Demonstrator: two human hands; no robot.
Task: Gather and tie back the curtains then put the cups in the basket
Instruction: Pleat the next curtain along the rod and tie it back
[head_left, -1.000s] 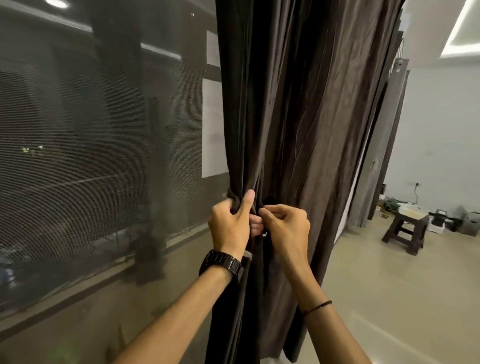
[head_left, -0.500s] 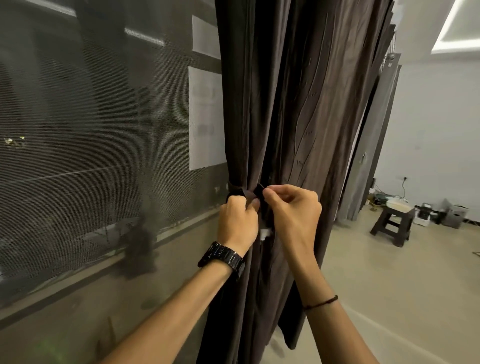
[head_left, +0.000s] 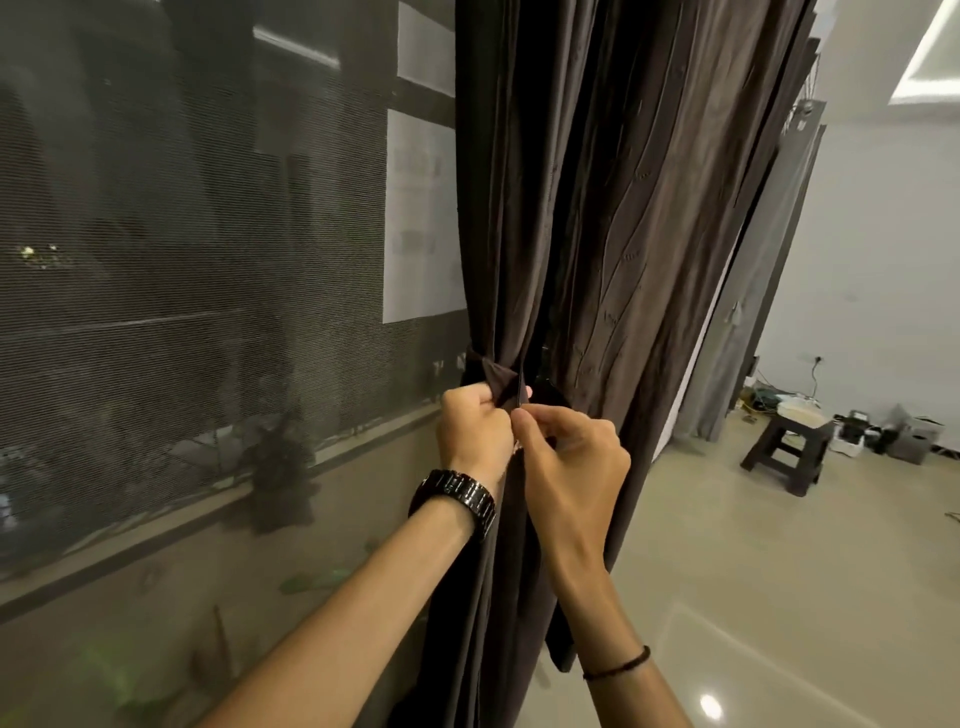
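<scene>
Mid-frame, left hand (head_left: 475, 434) w/ black watch is now pinching the dark brown fabric tie-back band (head_left: 491, 376) lower than 1 s ago; right hand (head_left: 569, 457) is gripping its end. Dark brown pleated curtain (head_left: 597, 234) is cinching; knot prob. nearly done. Cups, basket not in view.

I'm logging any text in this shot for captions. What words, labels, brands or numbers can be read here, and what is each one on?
None can be read.
White sheets behind the mesh window screen: faint grey marks, too blurred to read.
Wristwatch on the left hand: only the dark band shows, no brand visible.
Boxes and gear on the floor past the wooden stool: too small to tell.
</scene>
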